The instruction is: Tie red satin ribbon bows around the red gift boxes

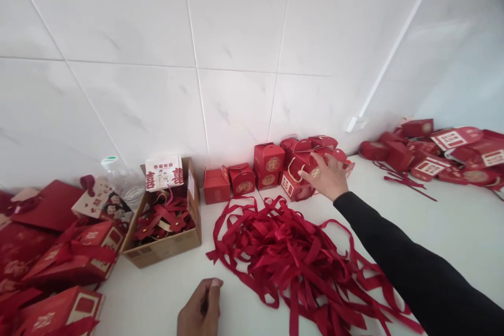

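Touches boxes, one o'clock from untied ribbons, with right hand, grip unclear; curls left hand closed at eight, with finished-looking bow-tied boxes at nine.

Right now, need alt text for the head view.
A person's right hand reaches to small red boxes by a white tiled wall, while the left hand is curled low in the frame. A heap of red ribbons lies on the white table, with an open cardboard box to its left.
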Demonstrator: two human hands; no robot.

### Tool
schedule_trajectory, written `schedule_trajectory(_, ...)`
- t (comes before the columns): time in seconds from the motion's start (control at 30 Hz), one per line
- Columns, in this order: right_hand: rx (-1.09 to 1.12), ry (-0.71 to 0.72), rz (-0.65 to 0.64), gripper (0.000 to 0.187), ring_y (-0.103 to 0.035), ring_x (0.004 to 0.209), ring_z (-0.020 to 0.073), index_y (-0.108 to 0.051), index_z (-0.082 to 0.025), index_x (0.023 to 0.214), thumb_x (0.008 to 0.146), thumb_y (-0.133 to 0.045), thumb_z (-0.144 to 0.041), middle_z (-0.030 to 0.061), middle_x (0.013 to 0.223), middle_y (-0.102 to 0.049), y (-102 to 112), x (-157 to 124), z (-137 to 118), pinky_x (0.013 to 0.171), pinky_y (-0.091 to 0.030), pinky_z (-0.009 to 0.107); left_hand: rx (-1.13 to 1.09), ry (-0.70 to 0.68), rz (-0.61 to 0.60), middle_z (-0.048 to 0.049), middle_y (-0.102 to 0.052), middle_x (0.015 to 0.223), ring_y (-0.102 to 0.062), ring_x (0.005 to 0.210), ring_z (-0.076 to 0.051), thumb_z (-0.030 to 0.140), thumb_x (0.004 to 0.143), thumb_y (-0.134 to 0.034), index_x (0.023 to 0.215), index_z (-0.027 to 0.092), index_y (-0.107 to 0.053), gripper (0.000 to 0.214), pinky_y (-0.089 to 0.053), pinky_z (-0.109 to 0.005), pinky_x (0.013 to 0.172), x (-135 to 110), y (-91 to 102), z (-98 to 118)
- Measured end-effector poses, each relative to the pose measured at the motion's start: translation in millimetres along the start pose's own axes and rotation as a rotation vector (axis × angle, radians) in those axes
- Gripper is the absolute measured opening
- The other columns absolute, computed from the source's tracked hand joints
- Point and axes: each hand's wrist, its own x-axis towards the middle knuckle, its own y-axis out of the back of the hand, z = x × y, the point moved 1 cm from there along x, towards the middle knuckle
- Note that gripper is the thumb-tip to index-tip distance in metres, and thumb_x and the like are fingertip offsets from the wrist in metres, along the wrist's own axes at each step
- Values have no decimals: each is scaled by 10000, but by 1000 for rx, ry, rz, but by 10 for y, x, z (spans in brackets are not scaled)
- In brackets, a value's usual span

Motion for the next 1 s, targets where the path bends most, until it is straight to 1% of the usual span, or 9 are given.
schedule_trajectory(0.1,-84,-31,-37,514,-515,1314,361,-599,-194,1365,957,-709,-485,130,1464,-532,-48,-28,-24,1099,-396,611,-8,-11,-14,44,-444,521,-474,539,-184,846,779,-527,807,193,-727,683,-406,-286,573,-7,-6,15)
schedule_trajectory(0.33,-110,-61,-76,383,-616,1207,308,-640,-179,1303,995,-711,-395,109,1359,-619,69,-67,-87,1037,-499,560,29,-63,-110,29,-490,525,-506,542,-195,855,754,-552,746,204,-700,668,-447,-294,583,78,85,62)
schedule_trajectory(0.5,20,-76,-32,337,-642,1130,278,-654,-170,1240,1002,-696,-404,98,1285,-643,261,-72,-88,967,-541,500,14,-138,-92,26,-475,521,-479,528,-180,812,765,-562,661,205,-654,623,-415,-279,547,74,101,152)
schedule_trajectory(0.6,137,-56,17,363,-622,1131,286,-633,-174,1232,982,-701,-429,97,1256,-633,470,-224,-115,980,-515,508,-12,-163,-86,28,-471,528,-468,538,-167,736,790,-576,643,201,-634,558,-402,-271,556,40,81,171)
schedule_trajectory(0.67,228,-9,40,448,-592,1158,312,-595,-173,1244,931,-732,-463,117,1249,-612,633,-449,-175,1013,-481,528,-35,-176,-89,32,-465,530,-461,538,-156,660,812,-597,630,198,-617,497,-392,-263,555,36,58,150)
schedule_trajectory(0.77,371,105,-1,604,-578,1151,338,-521,-202,1287,833,-781,-503,158,1296,-561,843,-993,-358,998,-493,507,-93,-192,-91,36,-488,545,-478,538,-149,583,844,-611,731,186,-658,415,-398,-255,546,70,25,90)
schedule_trajectory(0.9,530,332,-257,582,-610,1195,297,-562,-262,1251,769,-854,-409,108,1344,-555,920,-1871,-726,1009,-531,434,-189,-224,-34,18,-568,628,-531,561,-157,580,899,-558,985,164,-679,442,-425,-252,519,83,50,72)
schedule_trajectory(0.97,581,431,-377,649,-620,1223,299,-608,-264,1233,681,-934,-367,112,1375,-557,897,-2211,-876,1001,-550,409,-219,-268,-1,-39,-667,785,-628,703,-188,590,921,-535,1090,162,-672,480,-481,-263,571,2,111,109)
schedule_trajectory(1.0,602,471,-422,697,-633,1221,298,-619,-264,1257,656,-956,-372,114,1388,-565,886,-2332,-925,982,-565,394,-227,-299,1,-77,-712,919,-672,834,-213,602,929,-527,1149,166,-670,510,-526,-280,646,-68,149,128)
